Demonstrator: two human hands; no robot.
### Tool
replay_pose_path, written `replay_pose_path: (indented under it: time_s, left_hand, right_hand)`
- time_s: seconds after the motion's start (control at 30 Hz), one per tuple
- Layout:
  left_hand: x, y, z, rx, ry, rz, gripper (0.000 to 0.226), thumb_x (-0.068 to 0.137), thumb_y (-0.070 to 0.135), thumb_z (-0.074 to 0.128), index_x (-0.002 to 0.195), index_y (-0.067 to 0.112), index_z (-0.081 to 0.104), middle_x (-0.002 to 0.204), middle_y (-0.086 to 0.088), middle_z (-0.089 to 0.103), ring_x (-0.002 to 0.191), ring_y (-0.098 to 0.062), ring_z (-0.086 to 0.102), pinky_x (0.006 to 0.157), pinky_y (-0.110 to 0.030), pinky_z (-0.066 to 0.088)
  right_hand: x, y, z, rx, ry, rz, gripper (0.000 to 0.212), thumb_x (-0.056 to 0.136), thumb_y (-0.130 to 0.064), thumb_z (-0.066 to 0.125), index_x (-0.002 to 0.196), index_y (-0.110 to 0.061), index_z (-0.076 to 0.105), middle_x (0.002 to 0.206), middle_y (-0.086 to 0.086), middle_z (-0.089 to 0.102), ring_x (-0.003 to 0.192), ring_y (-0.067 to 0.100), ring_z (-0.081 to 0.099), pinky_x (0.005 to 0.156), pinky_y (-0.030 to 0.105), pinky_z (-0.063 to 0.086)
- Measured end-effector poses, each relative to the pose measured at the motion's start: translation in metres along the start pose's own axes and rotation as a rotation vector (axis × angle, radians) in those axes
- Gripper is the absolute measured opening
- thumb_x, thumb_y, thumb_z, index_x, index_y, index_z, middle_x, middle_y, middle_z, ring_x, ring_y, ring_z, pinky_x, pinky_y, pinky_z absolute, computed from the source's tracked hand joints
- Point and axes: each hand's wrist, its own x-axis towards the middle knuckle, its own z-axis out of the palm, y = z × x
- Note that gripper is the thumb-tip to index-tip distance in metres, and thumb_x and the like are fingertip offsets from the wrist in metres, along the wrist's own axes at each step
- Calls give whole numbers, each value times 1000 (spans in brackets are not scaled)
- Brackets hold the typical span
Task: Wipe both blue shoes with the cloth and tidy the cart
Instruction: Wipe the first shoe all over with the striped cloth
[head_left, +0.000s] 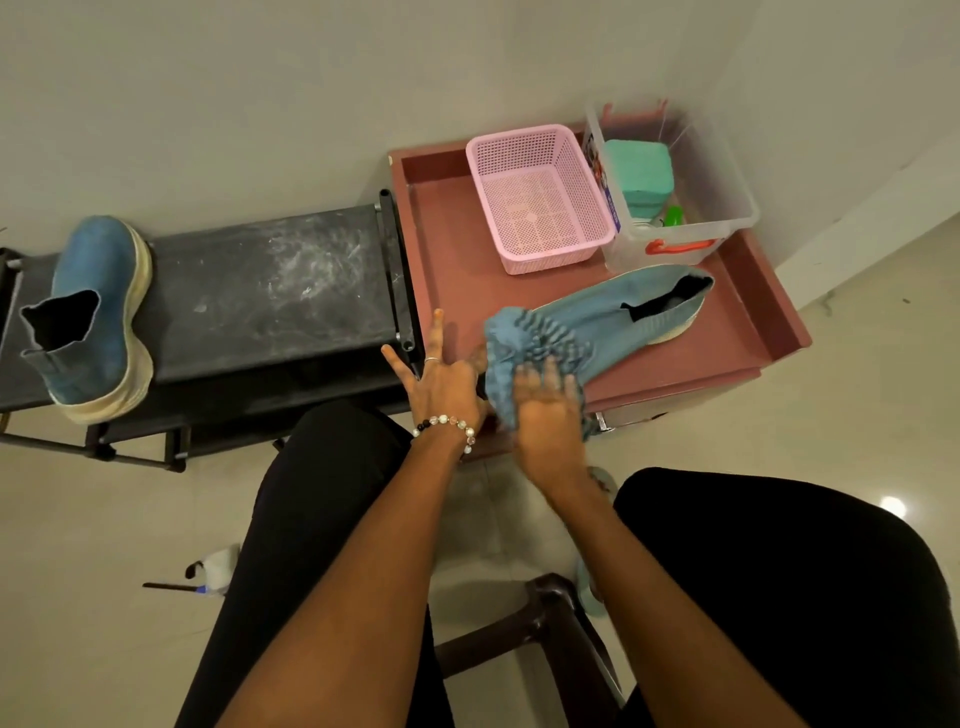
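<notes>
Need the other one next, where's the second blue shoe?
Head view, far left: the second blue shoe sits on the black rack, left of the cart.

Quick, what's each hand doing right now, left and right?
Left hand: open, fingers spread, steadying the toe of the blue shoe.
Right hand: presses the blue cloth onto the shoe's toe; grip blurred, cannot be told.

1. A pink basket with little holes sits by the wall.
2. A see-through box with an orange handle stands just beside the basket, on its right.
3. Inside the box lie a folded green cloth and something small and bright green.
4. A black shoe rack with dusty white marks stands to the left.
5. A dark wooden chair is on the pale tiled floor.
</notes>
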Motion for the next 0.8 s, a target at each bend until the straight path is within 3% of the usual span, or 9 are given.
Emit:
replay_pose_path:
  time_s: [0.1, 0.2, 0.27, 0.33, 0.43, 0.5, 0.63, 0.73, 0.8]
  left_hand:
    - [0, -1, 1, 33, 21, 8, 24, 83, 23, 63, 106, 27, 69, 156, -9, 24, 145, -12, -16, 108, -66, -15]
    - [6, -5, 9, 60, -20, 4, 44, 73, 50, 71, 115, 37, 62, 156, -9, 24, 145, -11, -19, 100, -65, -28]
    - [9, -7, 15, 69, -56, 8, 78, 60, 73, 66, 131, 51, 44, 157, -8, 22, 145, -12, -17, 92, -60, -35]
    - [10, -7, 13, 58, -54, 19, 84, 56, 77, 64, 133, 54, 38, 158, -9, 15, 146, -13, -12, 93, -60, -34]
    - [8, -4, 10, 33, -45, 7, 82, 59, 72, 67, 134, 54, 39, 159, -12, -4, 147, -13, -9, 95, -59, -32]
    - [7, -3, 11, 51, -17, 5, 70, 68, 60, 70, 132, 52, 43, 160, -12, 2, 146, -12, -13, 98, -63, -29]
    - [7, -6, 14, 27, 62, 25, 29, 82, 36, 67, 111, 36, 67, 157, -14, 17, 144, -11, -21, 103, -62, -24]
    - [7, -7, 13, 54, 1, 39, 55, 72, 59, 69, 124, 43, 56, 159, -14, 8, 143, -11, -22, 101, -63, -26]
    - [8, -6, 10, 66, -60, 22, 77, 63, 71, 65, 134, 51, 42, 159, -13, -4, 144, -10, -21, 99, -62, -28]
  right_hand:
    - [-5, 16, -9, 160, -62, -223, 61, 64, -4, 54, 125, 1, 56, 127, 20, 58, 125, 40, 47, 108, 52, 27]
    - [6, 77, -27, -138, 76, -355, 58, 61, 2, 65, 117, -9, 65, 114, 12, 68, 112, 32, 61, 100, 52, 38]
    - [13, 110, -39, -306, 32, -189, 57, 70, 0, 67, 126, -10, 58, 122, 12, 64, 124, 31, 52, 111, 50, 25]
    - [17, 113, -41, -345, 18, 17, 48, 78, -2, 61, 125, 2, 55, 124, 22, 60, 129, 39, 44, 114, 52, 17]
    - [14, 63, -29, -267, -2, 111, 39, 60, -5, 76, 94, 13, 67, 95, 33, 66, 106, 47, 58, 101, 56, 39]
    - [11, 20, -19, -105, 23, 64, 36, 48, -8, 82, 79, 6, 70, 79, 25, 69, 89, 39, 66, 92, 50, 47]
    - [1, 8, -16, 325, -53, -107, 33, 73, -7, 67, 104, 0, 67, 103, 20, 66, 99, 35, 60, 94, 42, 48]
    - [4, 62, -35, 171, 26, -290, 38, 70, -12, 71, 109, -10, 70, 108, 19, 68, 97, 35, 65, 90, 44, 50]
    - [15, 99, -52, -96, -65, -211, 48, 74, -13, 72, 121, -13, 63, 122, 19, 62, 118, 33, 55, 109, 45, 31]
